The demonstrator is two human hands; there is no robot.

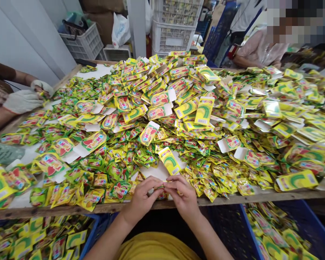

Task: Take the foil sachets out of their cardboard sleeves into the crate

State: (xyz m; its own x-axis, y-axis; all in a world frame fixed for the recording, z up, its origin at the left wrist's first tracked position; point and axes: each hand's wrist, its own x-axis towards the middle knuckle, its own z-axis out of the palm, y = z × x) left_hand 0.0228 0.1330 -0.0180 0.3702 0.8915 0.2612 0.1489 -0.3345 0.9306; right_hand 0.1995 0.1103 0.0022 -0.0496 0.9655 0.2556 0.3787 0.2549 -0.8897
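Note:
My left hand [142, 193] and my right hand [183, 195] meet at the table's near edge. Their fingertips pinch a small yellow-green packet [159, 187], mostly covered by the fingers. Just beyond them a yellow box [169, 161] with a green curved print lies with its white flap up. To the left of my left hand are loose packets with red watermelon prints [120, 190]. Yellow packets [213, 180] spread out to the right of my right hand.
A tall heap of yellow boxes [162, 97] fills the table's middle. Below the edge stand blue crates [308, 231] holding boxes and packets. At left, a co-worker's gloved hands [24, 101] handle a packet; another person [262, 47] sits at the far right. White crates [174, 36] are stacked behind.

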